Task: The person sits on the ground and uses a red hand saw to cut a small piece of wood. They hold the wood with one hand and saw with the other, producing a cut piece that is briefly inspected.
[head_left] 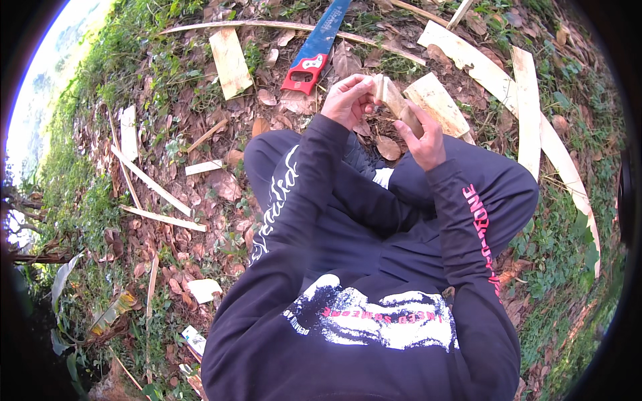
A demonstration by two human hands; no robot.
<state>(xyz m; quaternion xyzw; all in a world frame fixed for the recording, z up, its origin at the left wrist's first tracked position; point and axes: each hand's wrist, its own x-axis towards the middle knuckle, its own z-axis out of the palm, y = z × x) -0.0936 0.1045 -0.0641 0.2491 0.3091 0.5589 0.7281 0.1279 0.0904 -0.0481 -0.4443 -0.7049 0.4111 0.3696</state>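
I sit on leaf-strewn ground with my knees drawn up. A short pale wooden piece (pixel 393 100) is held between both hands above my knees. My left hand (pixel 349 100) grips its upper end with fingers curled. My right hand (pixel 422 139) closes around its lower end. Just beyond my left hand lies a handsaw (pixel 314 50) with a red handle and a blue blade, apart from both hands.
Pale wood offcuts lie around: a flat board (pixel 231 61) at upper left, a block (pixel 438 103) beside my right hand, long curved planks (pixel 528 113) on the right, thin strips (pixel 150 184) on the left. Dry leaves and grass cover the ground.
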